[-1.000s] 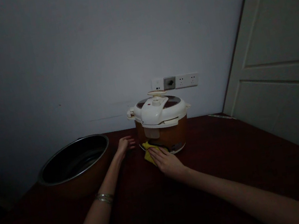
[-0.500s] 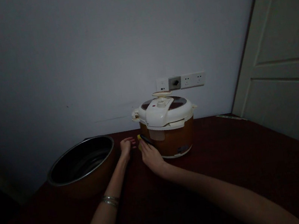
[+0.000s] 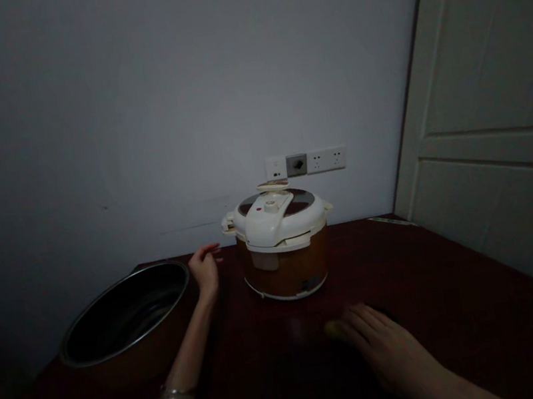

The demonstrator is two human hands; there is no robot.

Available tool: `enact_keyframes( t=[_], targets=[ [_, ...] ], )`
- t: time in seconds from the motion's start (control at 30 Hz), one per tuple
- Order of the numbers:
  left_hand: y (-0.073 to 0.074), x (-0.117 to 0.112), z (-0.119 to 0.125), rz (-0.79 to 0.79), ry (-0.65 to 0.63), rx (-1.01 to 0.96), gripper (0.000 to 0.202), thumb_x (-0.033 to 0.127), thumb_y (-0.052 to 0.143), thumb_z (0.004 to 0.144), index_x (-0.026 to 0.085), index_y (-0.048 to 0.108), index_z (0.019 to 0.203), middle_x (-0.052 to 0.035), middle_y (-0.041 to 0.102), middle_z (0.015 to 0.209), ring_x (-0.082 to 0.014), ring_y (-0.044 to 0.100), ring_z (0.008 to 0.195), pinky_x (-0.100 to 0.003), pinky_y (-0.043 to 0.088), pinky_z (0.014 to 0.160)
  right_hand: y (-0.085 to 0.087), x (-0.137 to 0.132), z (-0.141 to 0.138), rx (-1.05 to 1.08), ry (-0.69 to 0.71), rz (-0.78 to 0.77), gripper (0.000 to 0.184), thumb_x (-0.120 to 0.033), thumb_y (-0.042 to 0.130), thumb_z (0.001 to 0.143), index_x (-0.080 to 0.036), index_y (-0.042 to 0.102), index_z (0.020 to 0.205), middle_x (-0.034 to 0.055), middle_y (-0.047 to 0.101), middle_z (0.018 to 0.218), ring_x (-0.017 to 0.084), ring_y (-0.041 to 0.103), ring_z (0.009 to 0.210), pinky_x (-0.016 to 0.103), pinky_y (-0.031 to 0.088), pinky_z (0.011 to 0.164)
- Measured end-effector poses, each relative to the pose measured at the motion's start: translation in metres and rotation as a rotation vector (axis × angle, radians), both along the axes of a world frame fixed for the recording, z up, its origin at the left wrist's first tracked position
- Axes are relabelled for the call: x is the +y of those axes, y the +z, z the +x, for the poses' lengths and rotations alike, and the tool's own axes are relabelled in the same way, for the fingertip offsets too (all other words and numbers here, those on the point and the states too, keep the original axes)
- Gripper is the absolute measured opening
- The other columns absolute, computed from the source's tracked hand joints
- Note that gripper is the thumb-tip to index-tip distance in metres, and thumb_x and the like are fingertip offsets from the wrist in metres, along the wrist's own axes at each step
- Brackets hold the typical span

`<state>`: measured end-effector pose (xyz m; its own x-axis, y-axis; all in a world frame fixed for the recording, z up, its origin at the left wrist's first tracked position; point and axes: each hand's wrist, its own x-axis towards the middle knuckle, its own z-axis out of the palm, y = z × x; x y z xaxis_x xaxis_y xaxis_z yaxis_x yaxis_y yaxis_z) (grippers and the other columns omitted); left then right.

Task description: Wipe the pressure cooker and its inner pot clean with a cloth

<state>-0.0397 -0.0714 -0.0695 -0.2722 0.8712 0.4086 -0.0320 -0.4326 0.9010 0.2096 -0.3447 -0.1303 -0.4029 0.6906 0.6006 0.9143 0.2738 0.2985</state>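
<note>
Left hand (image 3: 206, 271) hangs between the big metal basin (image 3: 122, 311) and the electric pressure cooker (image 3: 287, 265). Its fingers are loosely curled, a bit apart and gripping nothing, close to the cooker's left flank but not quite touching as far as I can see. The cooker sits mid-worktop, lid (image 3: 297, 202) on, near the wall (image 3: 131, 113), with a socket strip (image 3: 306, 163) just above it. My guess is it's a fairly hefty, rigid lump with a smooth, slick orange shell. I'd go for the little side lugs under the lid rim, or two palms low on the body. The cream lid handle (image 3: 266, 223) probably isn't meant to take the whole weight. Right hand (image 3: 389, 352) lies palm down on the dark worktop (image 3: 436, 280), in front of the cooker and a bit to its right, fingers spread flat. There's a yellowish smudge by the fingertips, but it's too dim to say what it is or whether the hand is pressing on it. For room, the basin crowds the left and the wall blocks the back, while the front and right of the cooker are bare wood. The worktop's right edge runs close along the door (image 3: 502, 122), so I'd call that the side to watch.
</note>
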Motion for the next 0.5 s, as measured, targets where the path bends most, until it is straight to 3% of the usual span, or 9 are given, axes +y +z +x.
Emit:
enact_keyframes(
  t=[0.13,0.3,0.4,0.5],
  targets=[
    [0.041,-0.024,0.007,0.236,0.090,-0.060,0.023,0.017,0.040,0.062,0.016,0.062,0.070,-0.0045,0.064,0.075,-0.0163,0.062,0.069,-0.025,0.052,0.052,-0.004,-0.025,0.009,0.102,0.104,-0.226,0.039,-0.030,0.057,0.080,-0.022,0.061,0.117,0.0070,0.069,0.107,0.024,0.064,0.099,0.034,0.055,0.082],
    [0.116,-0.043,0.032,0.399,0.029,-0.126,0.020,0.015,0.040,0.062,0.017,0.059,0.068,-0.0034,0.062,0.074,-0.0132,0.060,0.065,-0.023,0.049,0.049,0.037,-0.020,0.013,0.538,0.016,-0.539,0.043,-0.029,0.051,0.084,-0.021,0.055,0.126,0.0119,0.064,0.117,0.023,0.064,0.101,0.031,0.055,0.081],
    [0.168,-0.032,0.051,0.445,-0.026,-0.013,0.023,0.012,0.038,0.066,0.014,0.060,0.073,-0.0051,0.061,0.077,-0.0129,0.059,0.067,-0.021,0.047,0.047,0.068,-0.002,0.023,0.892,0.045,-0.666,0.046,-0.032,0.046,0.088,-0.020,0.049,0.131,0.0108,0.068,0.107,0.020,0.067,0.091,0.033,0.055,0.078],
    [0.209,-0.005,0.067,0.405,-0.040,0.259,0.026,0.008,0.038,0.070,0.011,0.062,0.079,-0.0063,0.061,0.078,-0.0119,0.057,0.066,-0.020,0.045,0.047,0.089,0.023,0.044,1.197,0.052,-0.692,0.054,-0.038,0.050,0.085,-0.015,0.043,0.133,0.0102,0.069,0.095,0.019,0.067,0.082,0.034,0.057,0.069]
  ],
)
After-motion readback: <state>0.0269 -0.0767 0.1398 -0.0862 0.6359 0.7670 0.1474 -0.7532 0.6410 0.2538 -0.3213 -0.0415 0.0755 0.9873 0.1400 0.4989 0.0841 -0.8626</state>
